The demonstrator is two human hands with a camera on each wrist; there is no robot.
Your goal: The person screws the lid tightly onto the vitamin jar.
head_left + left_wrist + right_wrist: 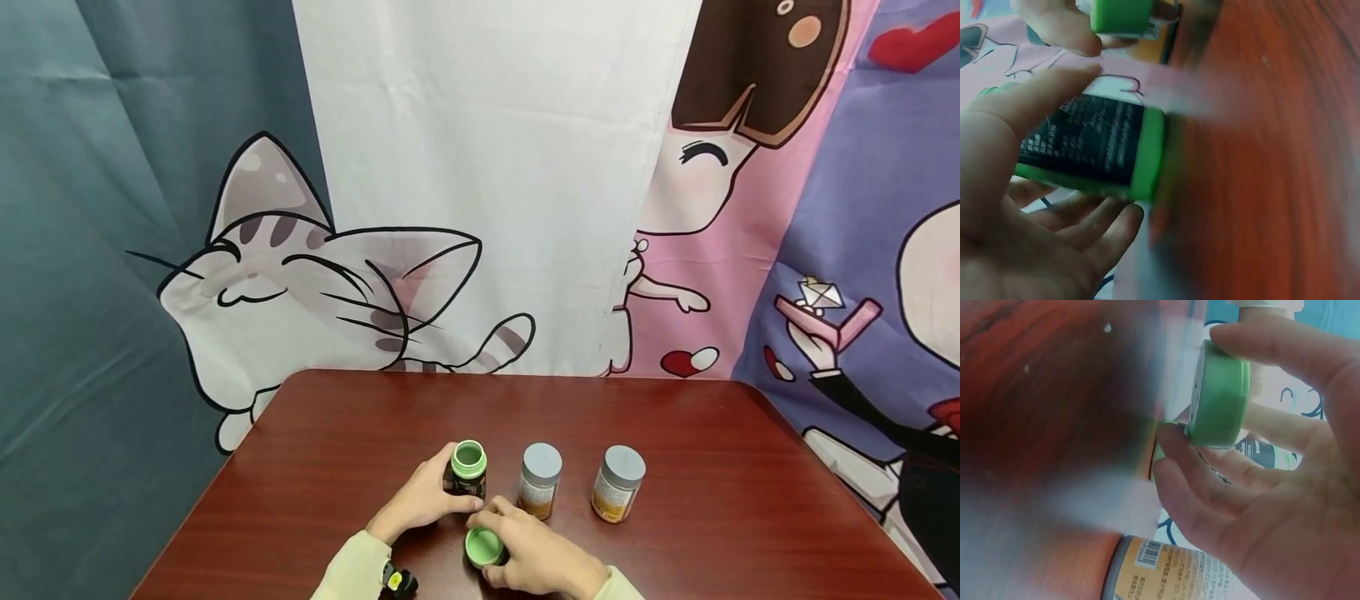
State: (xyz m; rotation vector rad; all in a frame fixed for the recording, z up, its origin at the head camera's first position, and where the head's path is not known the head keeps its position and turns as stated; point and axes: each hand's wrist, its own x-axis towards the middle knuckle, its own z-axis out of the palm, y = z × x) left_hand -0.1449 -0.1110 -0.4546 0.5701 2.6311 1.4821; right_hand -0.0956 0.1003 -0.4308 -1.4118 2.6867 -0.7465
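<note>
My left hand [427, 498] is around a black bottle [469, 483] with a green neck, which stands upright with its mouth uncovered. In the left wrist view the thumb lies across the dark label of the bottle [1094, 140] and the other fingers are on its far side. My right hand [536, 550] pinches a green lid [483, 547] between thumb and fingers, its hollow inside facing up. The lid [1219, 394] is low over the table; whether it touches is unclear. The two hands are close together, with the lid in front of the bottle.
Two grey-capped jars with yellow-orange labels, a nearer jar [540, 479] and a farther jar [618, 483], stand upright right of the bottle. The dark red wooden table [337, 433] ends at a printed cloth backdrop [487, 167]. A black wrist strap [397, 581] is at my left cuff.
</note>
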